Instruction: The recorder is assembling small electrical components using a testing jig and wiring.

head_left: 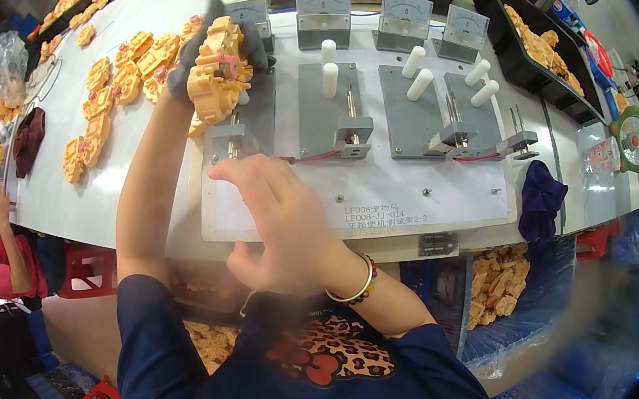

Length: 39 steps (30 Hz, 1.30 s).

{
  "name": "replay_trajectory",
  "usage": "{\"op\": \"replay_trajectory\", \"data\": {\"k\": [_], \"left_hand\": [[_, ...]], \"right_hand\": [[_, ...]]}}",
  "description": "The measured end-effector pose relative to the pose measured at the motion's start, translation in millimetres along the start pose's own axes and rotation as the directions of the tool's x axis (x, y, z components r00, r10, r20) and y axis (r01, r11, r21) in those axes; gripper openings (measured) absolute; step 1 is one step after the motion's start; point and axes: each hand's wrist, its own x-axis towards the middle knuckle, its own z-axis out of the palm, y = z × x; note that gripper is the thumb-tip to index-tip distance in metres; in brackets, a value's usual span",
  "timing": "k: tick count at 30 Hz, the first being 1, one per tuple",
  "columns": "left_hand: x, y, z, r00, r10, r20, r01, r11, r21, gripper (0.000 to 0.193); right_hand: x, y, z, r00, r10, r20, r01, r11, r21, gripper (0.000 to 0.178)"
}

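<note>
My left hand (pixel 181 80), in a dark grey glove, is closed around a yellow-orange plastic gearbox (pixel 218 79) with a small reddish piece on its face. It holds the gearbox upright over the leftmost grey fixture plate (pixel 262 113), partly hiding it. Bare, with a bangle and beads at the wrist, my right hand (pixel 281 219) is above the front of the white board (pixel 385 184). Its thumb and index finger are apart, nothing shows between them, and the other fingers are bent. Close to its fingertips stands the leftmost metal pin block (pixel 229 139).
Several analog meters (pixel 323 16) line the back of the board, behind fixture plates with white posts (pixel 329 79). Loose gearboxes (pixel 100 101) lie on the left of the table. Black bins (pixel 541 51) hold more. A purple cloth (pixel 543 199) lies right; a co-worker (pixel 5 257) sits at left.
</note>
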Motion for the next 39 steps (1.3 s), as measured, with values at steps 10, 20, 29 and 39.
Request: {"op": "replay_trajectory", "data": {"k": [10,20,29,39], "left_hand": [[-17,20,10,0.991,-0.013,0.134,-0.048,0.897,0.440,0.036],[-51,27,18,0.890,0.420,-0.177,-0.103,0.563,0.820,0.027],[-128,-52,-39,0.895,0.442,0.055,0.122,-0.363,0.924,0.040],[-150,-18,-14,0.782,0.335,-0.526,0.078,0.784,0.615,0.030]], "right_hand": [[-3,-2,-2,0.993,0.099,0.069,-0.105,0.990,0.099,0.065],[-33,-4,-9,0.979,0.163,-0.121,-0.145,0.979,0.145,0.071],[-33,9,-77,0.934,0.212,-0.288,-0.252,0.961,-0.112,0.059],[-41,18,-83,0.985,0.138,-0.105,-0.129,0.987,0.093,0.057]]}}
